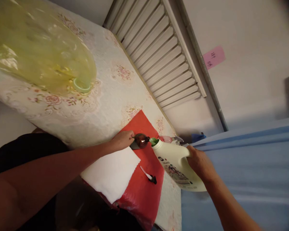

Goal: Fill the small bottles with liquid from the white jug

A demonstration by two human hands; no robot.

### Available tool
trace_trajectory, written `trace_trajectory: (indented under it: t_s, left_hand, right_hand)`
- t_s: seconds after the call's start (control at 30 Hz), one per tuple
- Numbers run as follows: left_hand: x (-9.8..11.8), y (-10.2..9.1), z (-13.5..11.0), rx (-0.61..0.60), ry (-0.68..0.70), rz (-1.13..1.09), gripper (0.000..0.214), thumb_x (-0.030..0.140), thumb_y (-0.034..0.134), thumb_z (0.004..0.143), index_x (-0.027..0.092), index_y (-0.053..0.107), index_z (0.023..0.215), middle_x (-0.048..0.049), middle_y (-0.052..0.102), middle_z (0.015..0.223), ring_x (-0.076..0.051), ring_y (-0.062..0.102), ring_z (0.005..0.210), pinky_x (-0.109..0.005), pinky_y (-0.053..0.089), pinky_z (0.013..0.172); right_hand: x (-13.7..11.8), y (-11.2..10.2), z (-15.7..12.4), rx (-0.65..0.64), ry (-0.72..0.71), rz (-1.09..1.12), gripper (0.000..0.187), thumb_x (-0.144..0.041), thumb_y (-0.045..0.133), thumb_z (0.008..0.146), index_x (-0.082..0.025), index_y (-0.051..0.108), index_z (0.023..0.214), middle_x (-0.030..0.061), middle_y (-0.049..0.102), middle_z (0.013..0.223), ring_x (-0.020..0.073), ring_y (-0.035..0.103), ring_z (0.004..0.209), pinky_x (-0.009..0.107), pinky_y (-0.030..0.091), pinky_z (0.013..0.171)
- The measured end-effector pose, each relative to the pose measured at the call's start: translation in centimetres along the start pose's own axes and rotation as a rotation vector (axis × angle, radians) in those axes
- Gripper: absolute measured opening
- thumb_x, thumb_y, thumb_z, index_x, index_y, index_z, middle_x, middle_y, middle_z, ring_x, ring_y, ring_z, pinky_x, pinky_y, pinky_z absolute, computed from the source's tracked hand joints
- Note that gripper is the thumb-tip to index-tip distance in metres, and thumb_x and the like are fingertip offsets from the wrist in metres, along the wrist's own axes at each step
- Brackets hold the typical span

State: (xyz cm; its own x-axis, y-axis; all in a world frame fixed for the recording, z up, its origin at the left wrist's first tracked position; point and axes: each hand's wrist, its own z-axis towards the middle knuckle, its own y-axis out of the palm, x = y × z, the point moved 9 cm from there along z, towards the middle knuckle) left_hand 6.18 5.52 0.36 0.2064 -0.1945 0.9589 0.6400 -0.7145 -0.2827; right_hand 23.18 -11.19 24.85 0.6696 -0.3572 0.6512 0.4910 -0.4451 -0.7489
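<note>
At frame centre, left hand (122,140) fingers clamped round small brown bottle (141,140) on red mat (144,186); right hand (199,163) gripping white jug (177,165) handle, green spout touching bottle's mouth. White cloth (112,173) and pump nozzle (149,175) just below.

A single head-worn camera looks forward and down, rolled sharply to one side so the counter (106,106) runs diagonally through the frame. The view is close, at arm's length: both forearms enter from the bottom edge, the left hand (122,140) and right hand (199,163) meeting near the centre. Beyond the hands lie a louvred panel (161,54) and a pale wall (250,80). No second view overlaps it.
</note>
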Motion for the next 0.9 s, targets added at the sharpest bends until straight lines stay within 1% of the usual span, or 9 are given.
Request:
trace_trajectory:
  t_s: [0.3, 0.53, 0.67, 0.9]
  left_hand:
    - [-0.02, 0.10, 0.17, 0.006, 0.017, 0.007, 0.009, 0.017, 0.049, 0.076, 0.020, 0.057, 0.077, 0.0009, 0.062, 0.071, -0.016, 0.056, 0.068, -0.026, 0.030, 0.055]
    - [-0.17, 0.17, 0.19, 0.010, 0.011, 0.002, 0.009, 0.018, 0.049, 0.077, 0.020, 0.057, 0.078, 0.0004, 0.065, 0.076, -0.016, 0.058, 0.072, -0.025, 0.032, 0.056]
    - [-0.12, 0.14, 0.18, 0.013, 0.014, 0.004, 0.009, 0.017, 0.049, 0.076, 0.020, 0.057, 0.078, 0.0005, 0.064, 0.073, -0.016, 0.057, 0.070, -0.026, 0.031, 0.055]
    - [0.05, -0.04, 0.05, 0.004, 0.000, 0.004, 0.010, 0.017, 0.050, 0.076, 0.020, 0.059, 0.080, -0.0001, 0.065, 0.076, -0.016, 0.058, 0.071, -0.026, 0.033, 0.057]
  right_hand:
    - [-0.07, -0.07, 0.04, 0.015, -0.009, -0.041, 0.021, -0.008, 0.045, 0.084, -0.018, 0.057, 0.098, 0.0101, 0.074, 0.090, 0.0204, 0.066, 0.078, 0.028, 0.027, 0.063]
    - [0.13, 0.23, 0.21, 0.006, -0.012, -0.024, 0.021, -0.008, 0.044, 0.084, -0.019, 0.056, 0.097, 0.0109, 0.074, 0.091, 0.0215, 0.067, 0.080, 0.028, 0.028, 0.065]
    - [0.16, 0.12, 0.17, 0.001, -0.003, -0.016, 0.022, -0.008, 0.044, 0.083, -0.019, 0.056, 0.097, 0.0102, 0.073, 0.092, 0.0209, 0.066, 0.081, 0.028, 0.029, 0.065]
    - [0.09, 0.03, 0.18, 0.005, -0.005, -0.017, 0.024, -0.007, 0.045, 0.082, -0.018, 0.057, 0.099, 0.0094, 0.073, 0.090, 0.0193, 0.065, 0.078, 0.027, 0.029, 0.065]
